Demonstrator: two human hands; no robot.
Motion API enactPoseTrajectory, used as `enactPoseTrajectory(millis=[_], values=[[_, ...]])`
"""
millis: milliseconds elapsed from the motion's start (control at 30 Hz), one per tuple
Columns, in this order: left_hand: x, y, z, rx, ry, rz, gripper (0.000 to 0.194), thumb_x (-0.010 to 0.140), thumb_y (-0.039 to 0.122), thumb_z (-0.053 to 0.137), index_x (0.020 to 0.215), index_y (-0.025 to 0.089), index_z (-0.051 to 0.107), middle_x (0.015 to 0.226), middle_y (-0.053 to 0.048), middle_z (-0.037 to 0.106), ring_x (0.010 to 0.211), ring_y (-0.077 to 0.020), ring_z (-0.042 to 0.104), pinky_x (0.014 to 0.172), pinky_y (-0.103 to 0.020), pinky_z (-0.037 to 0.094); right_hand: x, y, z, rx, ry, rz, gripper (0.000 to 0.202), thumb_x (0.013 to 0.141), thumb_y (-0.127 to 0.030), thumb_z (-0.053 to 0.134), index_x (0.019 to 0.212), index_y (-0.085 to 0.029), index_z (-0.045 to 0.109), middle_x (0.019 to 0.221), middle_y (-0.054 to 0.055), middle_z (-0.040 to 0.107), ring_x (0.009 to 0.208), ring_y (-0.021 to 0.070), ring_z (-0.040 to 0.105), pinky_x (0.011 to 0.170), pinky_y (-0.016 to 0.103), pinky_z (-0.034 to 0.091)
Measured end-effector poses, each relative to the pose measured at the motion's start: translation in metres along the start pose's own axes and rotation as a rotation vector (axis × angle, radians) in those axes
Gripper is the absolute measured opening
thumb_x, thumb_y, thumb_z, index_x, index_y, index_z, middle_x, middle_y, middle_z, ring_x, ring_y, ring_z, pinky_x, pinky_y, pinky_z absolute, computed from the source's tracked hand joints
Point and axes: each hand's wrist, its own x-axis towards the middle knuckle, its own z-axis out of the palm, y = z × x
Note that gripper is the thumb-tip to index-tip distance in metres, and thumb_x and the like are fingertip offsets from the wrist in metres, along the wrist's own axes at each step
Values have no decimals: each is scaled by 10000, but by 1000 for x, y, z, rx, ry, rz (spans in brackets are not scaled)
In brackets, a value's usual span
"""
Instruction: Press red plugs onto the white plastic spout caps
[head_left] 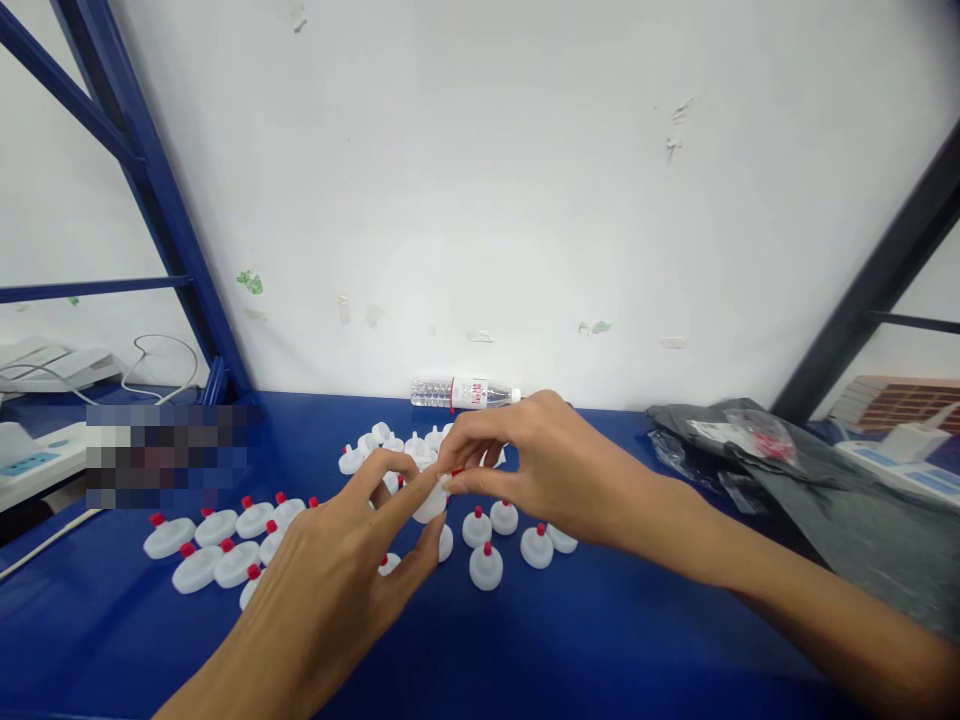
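While the left hand (349,550) holds a white, translucent round piece (430,507) between thumb and fingers, the right hand (536,450) pinches the small red tip (456,473) at its top, above the middle of the blue bench (600,640). A clear bottle (465,393) lies on its side by the wall (525,200); whether it holds liquid I cannot tell. On the right, a clear packet (769,435) with something red inside rests on a dark plastic bag (847,520), near a white power strip (900,468). Red-capped pieces (486,568) stand to both sides of the hands, while uncapped white pieces (414,447) cluster behind them. The hands and fingers partly hide both groups.
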Motion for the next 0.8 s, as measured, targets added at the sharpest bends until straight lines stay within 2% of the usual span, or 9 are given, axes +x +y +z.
enactPoseTrajectory(millis=[133, 200, 300, 433, 500, 567, 667, 800], values=[[0, 2, -1, 37, -33, 26, 333, 984, 254, 486, 1306, 274, 569, 1093, -15, 644, 451, -77, 540, 411, -252, 358, -1, 2, 4, -64, -4, -41, 57, 937, -178, 709, 960, -221, 738, 855, -29, 776, 786, 125, 714, 778, 254, 530], [1, 2, -2, 23, -26, -5, 339, 981, 281, 523, 1318, 267, 553, 1089, -10, 659, 456, -72, 547, 411, -240, 371, 0, 2, 5, -29, -9, -27, 71, 925, -168, 717, 962, -225, 735, 856, -26, 778, 787, 132, 721, 763, 252, 537], [1, 0, -2, -12, 43, -80, 482, 954, 339, 609, 1413, 276, 476, 964, 25, 671, 468, -75, 538, 414, -213, 389, 1, 1, 7, 32, -3, 11, 105, 899, -140, 730, 960, -225, 740, 857, -20, 781, 805, 141, 735, 766, 245, 554], [0, -2, -2, -94, 92, -131, 627, 952, 405, 642, 1516, 344, 375, 724, 97, 592, 423, -74, 474, 434, -193, 404, 2, 0, 8, 13, 20, 19, 135, 898, -144, 729, 994, -229, 773, 891, -12, 797, 822, 150, 749, 763, 246, 554], [1, -3, -6, -143, 79, -135, 625, 974, 443, 612, 1535, 366, 347, 739, 96, 622, 407, -66, 466, 434, -193, 415, 3, 1, 2, -4, 31, 1, 105, 899, -176, 741, 974, -229, 792, 860, -18, 796, 780, 142, 741, 721, 238, 546], [3, -4, -13, -191, 75, -148, 605, 985, 496, 580, 1532, 362, 357, 847, 65, 679, 409, -57, 478, 437, -198, 442, 4, 5, -10, -35, 37, 20, 70, 890, -219, 760, 938, -231, 810, 849, -20, 797, 762, 137, 731, 690, 234, 537], [7, -8, -26, -217, 100, -193, 462, 990, 510, 559, 1419, 350, 498, 959, 34, 691, 439, -44, 507, 475, -197, 481, 4, 27, -36, -179, -14, 147, 58, 866, -250, 766, 886, -239, 820, 866, -11, 803, 775, 152, 728, 680, 251, 529], [9, -14, -36, -219, 116, -182, 266, 1016, 451, 528, 1219, 306, 621, 977, 26, 679, 548, -46, 587, 506, -162, 488, 2, 81, -59, -457, -187, 493, 108, 836, -184, 706, 830, -212, 810, 830, 39, 793, 742, 186, 718, 626, 282, 496]])
